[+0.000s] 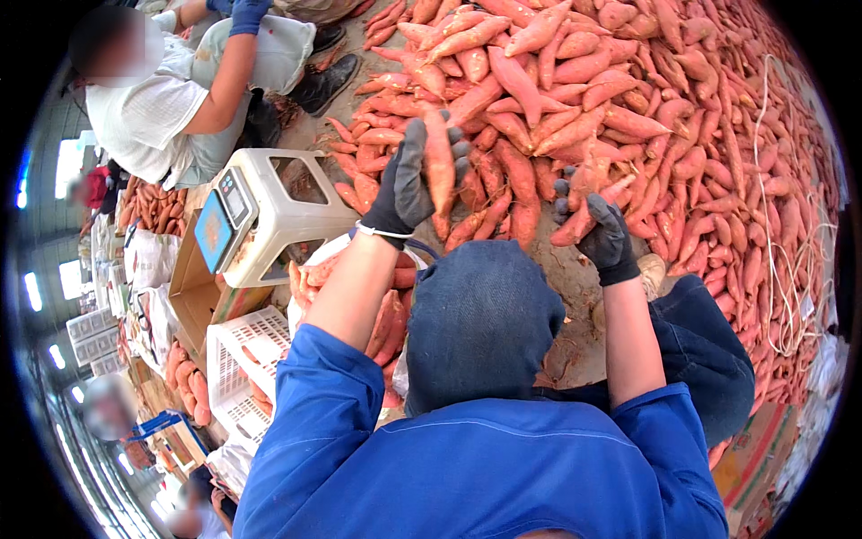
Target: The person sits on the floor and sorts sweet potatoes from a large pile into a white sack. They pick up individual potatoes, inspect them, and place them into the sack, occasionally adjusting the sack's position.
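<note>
My left hand (pixel 412 178), in a dark grey work glove with a white band at the wrist, holds a long sweet potato (pixel 439 162) upright between thumb and fingers. To the right, my right hand (pixel 601 236), gloved the same way, grips another sweet potato (pixel 576 225); pieces overlap there, so whether it holds more than one cannot be told. Both hands are over the near edge of a large heap of sweet potatoes (pixel 525 87). Below my left hand, beside my left forearm, an open bag (pixel 403 367) holds more sweet potatoes.
On the left, a digital scale (pixel 225 209) rests on a pale plastic stool (pixel 259 162), with a cardboard box (pixel 192 286) and white plastic basket (pixel 225 364) nearby. A co-worker (pixel 148 114) sits at the upper left. White rope (pixel 768 269) lies across the heap at the right.
</note>
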### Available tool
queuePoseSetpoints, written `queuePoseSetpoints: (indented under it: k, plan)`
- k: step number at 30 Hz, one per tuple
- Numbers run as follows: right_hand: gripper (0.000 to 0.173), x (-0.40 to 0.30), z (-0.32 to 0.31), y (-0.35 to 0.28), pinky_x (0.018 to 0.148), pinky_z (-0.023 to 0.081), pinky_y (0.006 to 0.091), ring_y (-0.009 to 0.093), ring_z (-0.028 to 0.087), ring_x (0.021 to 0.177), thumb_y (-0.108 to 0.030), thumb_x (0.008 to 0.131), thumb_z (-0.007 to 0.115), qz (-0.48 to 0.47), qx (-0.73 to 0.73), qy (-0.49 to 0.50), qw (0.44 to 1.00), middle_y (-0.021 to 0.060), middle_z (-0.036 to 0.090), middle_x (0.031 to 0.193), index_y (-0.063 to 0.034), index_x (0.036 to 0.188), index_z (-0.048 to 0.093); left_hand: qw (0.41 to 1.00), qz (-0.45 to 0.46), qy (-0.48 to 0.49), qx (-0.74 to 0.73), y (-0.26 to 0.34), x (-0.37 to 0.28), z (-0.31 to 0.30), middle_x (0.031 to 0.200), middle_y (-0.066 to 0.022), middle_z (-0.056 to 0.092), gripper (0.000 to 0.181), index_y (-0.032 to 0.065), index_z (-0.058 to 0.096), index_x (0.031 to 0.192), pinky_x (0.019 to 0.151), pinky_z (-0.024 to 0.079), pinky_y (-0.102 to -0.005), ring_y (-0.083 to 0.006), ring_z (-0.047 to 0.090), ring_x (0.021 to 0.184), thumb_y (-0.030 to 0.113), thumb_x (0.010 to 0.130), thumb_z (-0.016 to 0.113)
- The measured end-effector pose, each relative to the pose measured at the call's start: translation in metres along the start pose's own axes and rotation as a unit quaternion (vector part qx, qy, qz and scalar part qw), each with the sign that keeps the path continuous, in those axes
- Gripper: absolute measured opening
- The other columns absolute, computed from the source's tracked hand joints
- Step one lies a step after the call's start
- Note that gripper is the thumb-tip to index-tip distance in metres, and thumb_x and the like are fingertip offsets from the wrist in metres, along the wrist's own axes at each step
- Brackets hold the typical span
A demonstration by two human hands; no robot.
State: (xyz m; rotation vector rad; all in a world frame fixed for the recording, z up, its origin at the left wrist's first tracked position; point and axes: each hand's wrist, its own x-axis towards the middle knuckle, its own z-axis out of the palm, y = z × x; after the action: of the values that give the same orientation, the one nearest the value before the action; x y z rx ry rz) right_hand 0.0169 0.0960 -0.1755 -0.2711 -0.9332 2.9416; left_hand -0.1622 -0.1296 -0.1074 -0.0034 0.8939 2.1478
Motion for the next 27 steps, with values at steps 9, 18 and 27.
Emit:
queuePoseSetpoints:
  k: [9, 18, 27]
  plan:
    - [0.054, 0.004, 0.035, -0.015, 0.085, 0.046, 0.0356, 0.02, 0.057, 0.095, -0.028, 0.089, 0.051, -0.005, -0.023, -0.05, 0.998, 0.0131, 0.05, 0.123, -0.0027, 0.134, 0.034, 1.0, 0.011, -0.001, 0.024, -0.002, -0.022, 0.033, 0.106, -0.009, 0.056, 0.042, 0.0049, 0.041, 0.126, 0.089, 0.047, -0.0392, -0.0209, 0.056, 0.101, 0.014, 0.088, 0.055]
    - [0.043, 0.01, 0.073, -0.028, 0.084, 0.048, 0.0372, 0.027, 0.059, 0.097, -0.026, 0.089, 0.05, -0.055, -0.044, -0.034, 0.997, 0.0159, 0.057, 0.111, 0.0033, 0.122, 0.046, 0.987, -0.049, -0.142, 0.053, -0.019, -0.008, 0.083, 0.128, -0.0106, 0.046, 0.05, 0.004, 0.037, 0.132, 0.098, 0.039, -0.0372, -0.0212, 0.044, 0.119, 0.02, 0.088, 0.054]
    - [0.046, -0.022, 0.063, -0.047, 0.102, 0.035, 0.0404, 0.027, 0.047, 0.117, -0.026, 0.092, 0.046, -0.23, -0.255, -0.086, 0.935, 0.0148, 0.045, 0.131, 0.0, 0.129, 0.041, 0.952, -0.165, -0.235, 0.104, -0.047, 0.035, 0.102, 0.119, -0.0079, 0.051, 0.048, 0.0048, 0.04, 0.13, 0.084, 0.047, -0.0312, -0.0174, 0.051, 0.108, 0.019, 0.087, 0.056]
